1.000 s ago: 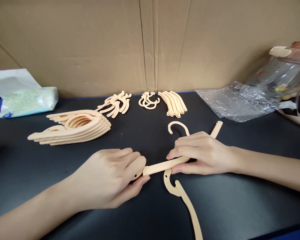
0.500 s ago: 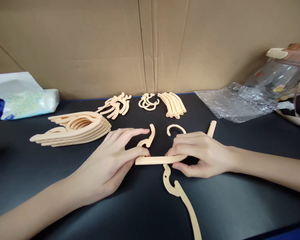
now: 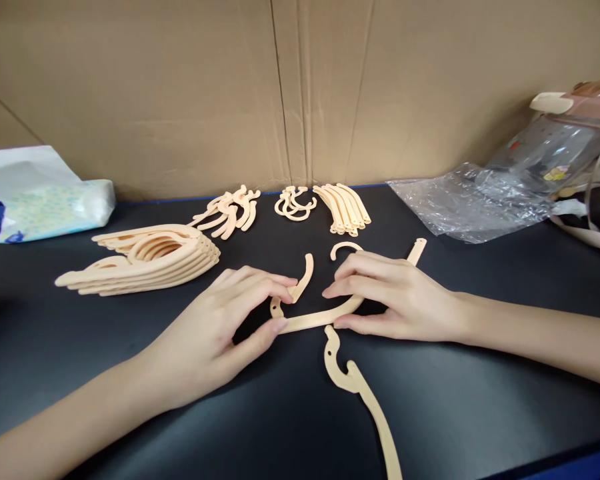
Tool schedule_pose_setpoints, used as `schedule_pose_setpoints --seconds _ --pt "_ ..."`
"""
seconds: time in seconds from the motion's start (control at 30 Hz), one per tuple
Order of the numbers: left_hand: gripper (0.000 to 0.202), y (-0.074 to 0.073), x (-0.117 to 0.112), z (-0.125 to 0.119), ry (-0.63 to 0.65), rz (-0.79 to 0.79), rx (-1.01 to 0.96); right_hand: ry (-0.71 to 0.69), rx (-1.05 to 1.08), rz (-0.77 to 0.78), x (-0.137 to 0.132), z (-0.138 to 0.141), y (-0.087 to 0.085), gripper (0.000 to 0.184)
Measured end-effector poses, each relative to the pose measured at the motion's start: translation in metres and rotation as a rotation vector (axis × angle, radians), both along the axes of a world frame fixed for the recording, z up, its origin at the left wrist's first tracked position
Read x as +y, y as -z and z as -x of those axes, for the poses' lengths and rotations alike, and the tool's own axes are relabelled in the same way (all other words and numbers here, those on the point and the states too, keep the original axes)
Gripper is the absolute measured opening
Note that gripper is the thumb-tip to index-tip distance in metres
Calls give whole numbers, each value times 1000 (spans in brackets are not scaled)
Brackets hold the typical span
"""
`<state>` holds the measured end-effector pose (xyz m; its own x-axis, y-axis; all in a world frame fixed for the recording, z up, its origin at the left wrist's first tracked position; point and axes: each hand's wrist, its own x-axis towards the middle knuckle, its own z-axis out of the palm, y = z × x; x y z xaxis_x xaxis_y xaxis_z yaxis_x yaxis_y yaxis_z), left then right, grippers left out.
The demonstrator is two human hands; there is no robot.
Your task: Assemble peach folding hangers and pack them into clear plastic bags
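My left hand point(image 3: 225, 320) pinches a small curved peach plastic piece point(image 3: 300, 283) against the left end of a long peach hanger bar point(image 3: 313, 320) on the black table point(image 3: 130, 373). My right hand point(image 3: 385, 297) lies over the bar's middle, fingers closed on it. The bar's far end point(image 3: 417, 250) sticks out behind my right hand, and a hook piece point(image 3: 343, 248) shows just above its fingers. Another curved hanger arm point(image 3: 365, 400) lies loose below the bar.
A stack of assembled hangers point(image 3: 145, 260) lies at the left. Small piles of peach parts point(image 3: 230, 210), hooks point(image 3: 293, 202) and arms point(image 3: 345, 208) sit along the cardboard wall point(image 3: 300, 87). A tissue pack point(image 3: 45, 207) lies far left, clear plastic wrap point(image 3: 470, 203) at the right.
My left hand moved up and right, bringing the small curved piece to the bar's left end. My right hand shifted slightly left and up with the bar, which now tilts toward the left hand.
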<state>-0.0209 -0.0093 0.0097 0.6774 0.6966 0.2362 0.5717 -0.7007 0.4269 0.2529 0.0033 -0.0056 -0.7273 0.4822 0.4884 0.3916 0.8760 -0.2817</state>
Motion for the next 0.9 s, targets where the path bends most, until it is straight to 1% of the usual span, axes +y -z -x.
schedule_pose_setpoints --seconds 0.17,0.27,0.4,0.5,0.57,0.73,0.8,0.9 --pt "28 2 2 1 24 -58 42 15 -24 11 0 0 -2 27" --pt "23 2 3 1 35 -84 66 29 5 0 0 0 -3 28" --pt "28 3 5 3 -18 -107 72 86 138 34 0 0 -4 16" --pt "32 5 8 5 -63 -124 75 167 184 100 1 0 -4 15" --pt "32 6 9 6 -72 -129 75 215 164 122 1 1 -4 16" --pt "29 8 9 4 -59 -146 84 367 95 71 3 0 -4 18" --pt "30 8 9 3 -44 -146 91 384 63 86 5 0 -4 16" --pt "30 9 10 3 -12 -147 106 364 5 90 5 0 -3 10"
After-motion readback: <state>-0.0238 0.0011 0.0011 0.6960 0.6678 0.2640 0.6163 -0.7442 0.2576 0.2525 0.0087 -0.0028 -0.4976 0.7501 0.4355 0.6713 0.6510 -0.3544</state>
